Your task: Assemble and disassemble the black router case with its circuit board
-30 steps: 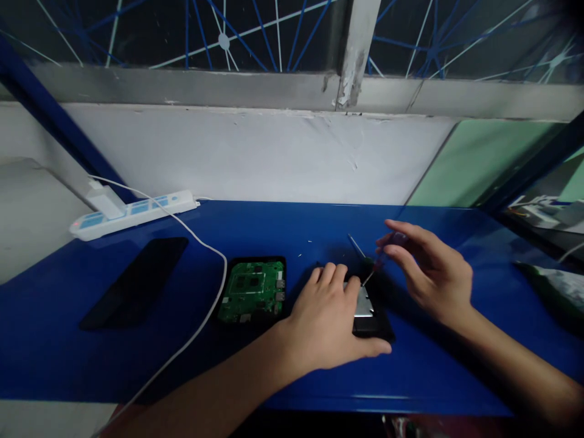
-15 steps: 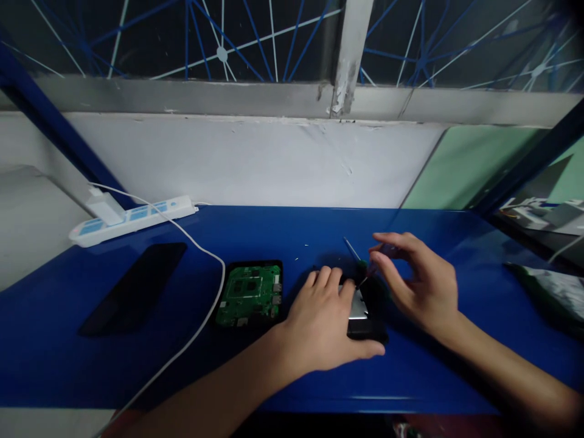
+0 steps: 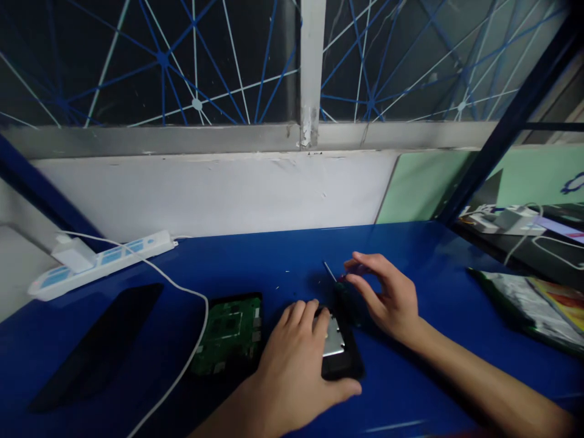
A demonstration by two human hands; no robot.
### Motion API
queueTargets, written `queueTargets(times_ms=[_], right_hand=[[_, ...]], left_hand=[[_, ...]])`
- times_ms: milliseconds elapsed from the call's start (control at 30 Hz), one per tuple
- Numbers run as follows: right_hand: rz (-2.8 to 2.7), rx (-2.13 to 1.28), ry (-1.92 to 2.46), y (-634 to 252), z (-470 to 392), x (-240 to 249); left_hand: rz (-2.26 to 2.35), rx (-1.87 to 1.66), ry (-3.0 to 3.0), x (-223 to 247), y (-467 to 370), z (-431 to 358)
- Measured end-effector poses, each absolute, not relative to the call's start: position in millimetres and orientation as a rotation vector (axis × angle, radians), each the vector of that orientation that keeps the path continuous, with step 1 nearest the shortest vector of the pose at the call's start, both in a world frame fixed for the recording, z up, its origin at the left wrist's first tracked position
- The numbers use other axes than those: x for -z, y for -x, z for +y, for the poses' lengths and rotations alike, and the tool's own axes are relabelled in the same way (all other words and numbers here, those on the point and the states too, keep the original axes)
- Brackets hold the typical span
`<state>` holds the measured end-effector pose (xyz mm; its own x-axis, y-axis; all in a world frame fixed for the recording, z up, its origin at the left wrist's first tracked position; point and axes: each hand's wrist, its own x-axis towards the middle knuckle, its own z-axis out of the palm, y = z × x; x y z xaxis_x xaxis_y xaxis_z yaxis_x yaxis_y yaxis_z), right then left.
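Observation:
A black plastic case (image 3: 343, 366) with a silver metal plate (image 3: 334, 338) in it lies on the blue table. My left hand (image 3: 298, 359) grips it, fingers over the plate and far side, thumb along the near edge. My right hand (image 3: 387, 295) pinches a screwdriver (image 3: 358, 268) with a purplish see-through handle, above the case's far right corner; its tip is too blurred to make out. A second screwdriver (image 3: 329, 271) lies behind the case, its thin shaft pointing away. Left of my left hand sits an open case half with a green circuit board (image 3: 228, 331).
A dark phone-like slab (image 3: 98, 344) lies at the left. A white cable (image 3: 182, 286) runs from the power strip (image 3: 109, 261) across the table beside the board. At the right edge is a shiny plastic packet (image 3: 524, 304). Tiny light bits lie behind the cases.
The camera view has tilted up and turned right. My right hand has lifted the screwdriver slightly away from the metal plate. My left hand keeps its place on the case.

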<state>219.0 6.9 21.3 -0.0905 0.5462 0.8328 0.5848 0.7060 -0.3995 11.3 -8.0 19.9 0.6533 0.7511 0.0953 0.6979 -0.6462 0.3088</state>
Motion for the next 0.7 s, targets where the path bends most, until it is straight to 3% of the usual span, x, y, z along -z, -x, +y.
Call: queueTargets(times_ms=[700], right_hand=[[-1.741, -0.251, 0.977, -211.5, 12.3, -7.3]], left_hand=[[1.234, -0.433, -2.681, 7.4, 2.8, -28.2]])
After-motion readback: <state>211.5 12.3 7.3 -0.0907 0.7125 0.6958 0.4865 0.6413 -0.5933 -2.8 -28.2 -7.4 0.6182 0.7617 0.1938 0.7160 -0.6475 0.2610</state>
